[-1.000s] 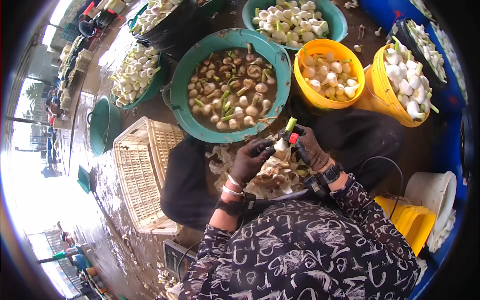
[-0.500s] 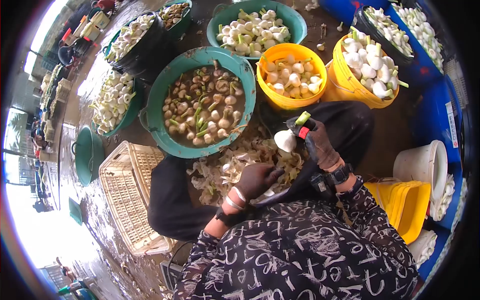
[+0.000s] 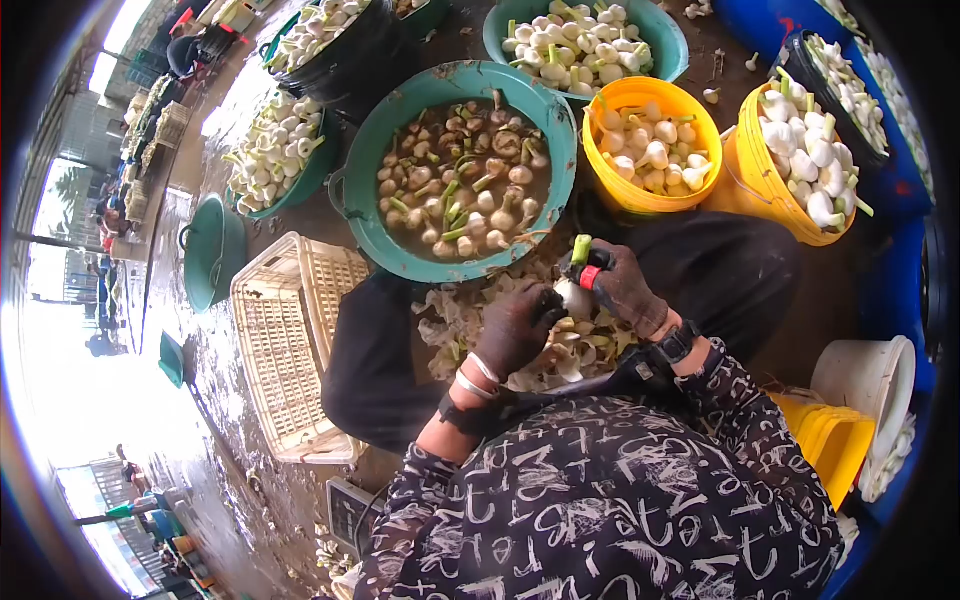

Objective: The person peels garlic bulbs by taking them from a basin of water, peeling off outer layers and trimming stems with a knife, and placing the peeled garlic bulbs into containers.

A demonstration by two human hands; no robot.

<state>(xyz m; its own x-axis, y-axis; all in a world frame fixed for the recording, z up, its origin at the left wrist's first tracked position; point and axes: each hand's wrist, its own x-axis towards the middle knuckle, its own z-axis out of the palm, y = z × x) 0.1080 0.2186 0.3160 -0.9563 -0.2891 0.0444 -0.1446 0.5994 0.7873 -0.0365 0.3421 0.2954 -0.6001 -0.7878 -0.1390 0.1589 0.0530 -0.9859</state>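
Note:
My right hand (image 3: 625,290), in a dark glove, is closed on a garlic bulb (image 3: 572,297). The bulb's white body shows below the fingers, and its cut green stem (image 3: 581,250) sticks up above them. A red band (image 3: 589,277) with black beside it sits at the thumb and fingers; I cannot tell whether it is a tool. My left hand (image 3: 515,332), gloved too, has its fingers curled right beside the bulb. What they pinch, if anything, is hidden. Below both hands lies a heap of peeled garlic skins (image 3: 570,355).
A teal tub (image 3: 350,165) of brown water and garlic stands ahead. Two yellow buckets (image 3: 655,200) of garlic are at the right, with a teal basin (image 3: 500,40) of white bulbs behind. A cream crate (image 3: 285,340) lies at the left, and a white bucket (image 3: 850,375) at far right.
My hands have come together: the left has risen to the bulb and curled its fingers. The right has lowered the bulb slightly. The whole view has shifted with my head.

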